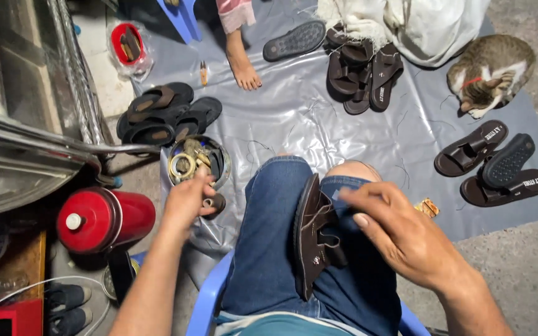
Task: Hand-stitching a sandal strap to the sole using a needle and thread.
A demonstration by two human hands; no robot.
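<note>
A dark brown sandal (314,236) lies on its side across my lap, wedged between my jeans-clad thighs. My right hand (393,233) rests on the right thigh beside the sandal, fingers pinched near its upper strap; what they pinch is too small to tell. My left hand (188,200) reaches down to the left over a round metal bowl (222,171) that holds a roll of tape and small tools, fingers curled at the bowl's near rim.
A red cylindrical flask (104,219) lies left of the bowl. Piles of dark sandals (163,115), (362,68), (493,163) lie on a grey plastic sheet (294,118). A cat (490,73) sleeps at top right. Another person's bare foot (242,62) stands at the top.
</note>
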